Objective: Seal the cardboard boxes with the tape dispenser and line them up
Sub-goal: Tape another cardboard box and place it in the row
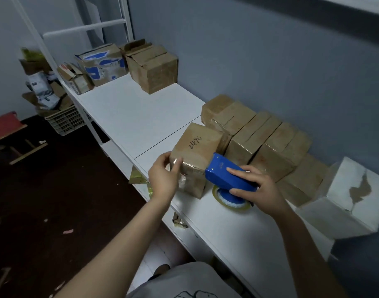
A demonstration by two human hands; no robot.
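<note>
Two hands were engaged at the near end of the white worktop [141, 117]. The left hand [163, 175] gripped the near left corner of the marked box [195, 151], thumb at the top edge and fingers curled against the side. This box stood upright on the worktop with handwritten digits on its top face. The right hand [257, 188] held the blue tape dispenser [227, 177], forefinger laid along its top and thumb on its side. The dispenser's front end touched the box's near right edge. The tape roll [229, 203] sat beneath the dispenser, at the worktop surface. A row of taped boxes [259, 143] stood side by side against the wall, just behind the marked box. Several open boxes [152, 67] stood at the far end, well apart.
</note>
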